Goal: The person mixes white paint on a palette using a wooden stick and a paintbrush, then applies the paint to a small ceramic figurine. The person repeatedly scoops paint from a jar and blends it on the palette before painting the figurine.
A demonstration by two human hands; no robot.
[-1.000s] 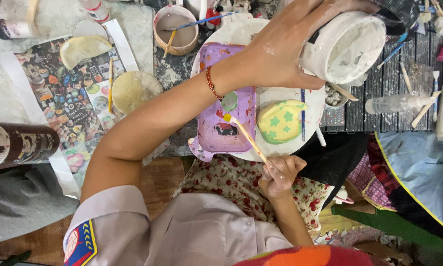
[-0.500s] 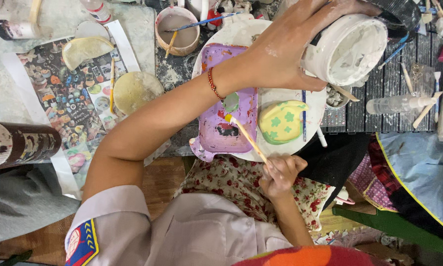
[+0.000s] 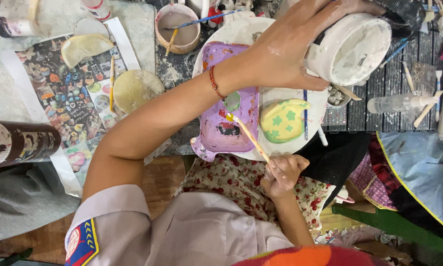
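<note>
My left hand [image 3: 290,49] reaches across the table and grips a white paint tub [image 3: 352,49], tilted so its open mouth faces the camera. My right hand [image 3: 283,172] holds a thin wooden paintbrush [image 3: 248,135] near my lap. Its tip rests on a purple-painted tray-shaped clay piece [image 3: 221,98], close to a green dab. A yellow clay piece with green flowers [image 3: 283,120] lies just right of it. Both pieces sit on a white round plate [image 3: 241,32].
A cup of murky water with brushes [image 3: 178,27] stands behind the plate. On the left lie a printed sheet [image 3: 68,93], two tan discs [image 3: 135,88] and a dark cylinder [image 3: 19,143]. A clear spray bottle [image 3: 399,103] and sticks lie at right, above blue cloth [image 3: 418,167].
Almost nothing differs. My left hand keeps the white tub tilted in the same spot, and the brush tip stays on the purple piece.
</note>
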